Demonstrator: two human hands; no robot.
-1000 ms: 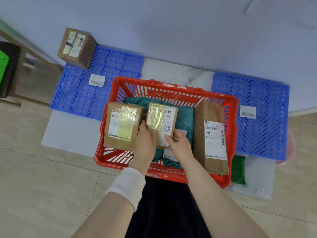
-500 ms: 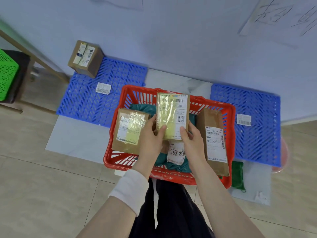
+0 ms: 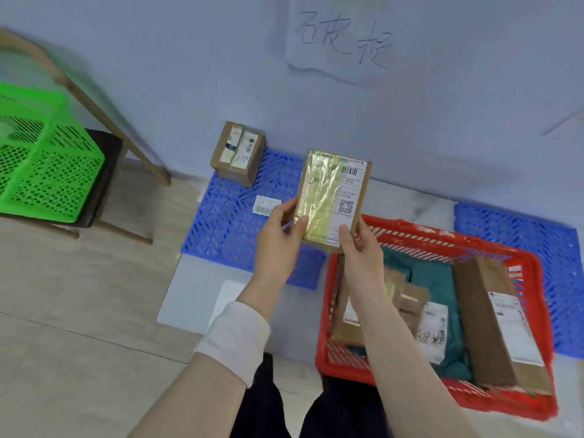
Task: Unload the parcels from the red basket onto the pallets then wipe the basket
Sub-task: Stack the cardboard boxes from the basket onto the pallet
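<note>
I hold a small brown parcel [image 3: 331, 197] with yellow tape and a white barcode label upright in the air. My left hand [image 3: 279, 240] grips its lower left edge and my right hand [image 3: 358, 251] its lower right corner. It hovers over the near edge of the left blue pallet [image 3: 234, 222]. The red basket [image 3: 439, 241] sits on the floor at the lower right. Inside it lie a long brown box [image 3: 493, 320], a flat brown parcel [image 3: 344, 324] partly hidden by my right forearm, and teal bags [image 3: 436, 279].
A brown box [image 3: 238, 153] stands on the left pallet's far corner by the wall. A second blue pallet [image 3: 531, 245] lies right of the basket. At left, a green basket [image 3: 41, 162] rests on a dark chair [image 3: 101, 172]. A paper sign [image 3: 341, 39] hangs on the wall.
Both hands lifted the yellow-taped parcel out of the red basket and carried it up and left toward the left pallet. My view swung left, bringing the green basket into sight.
</note>
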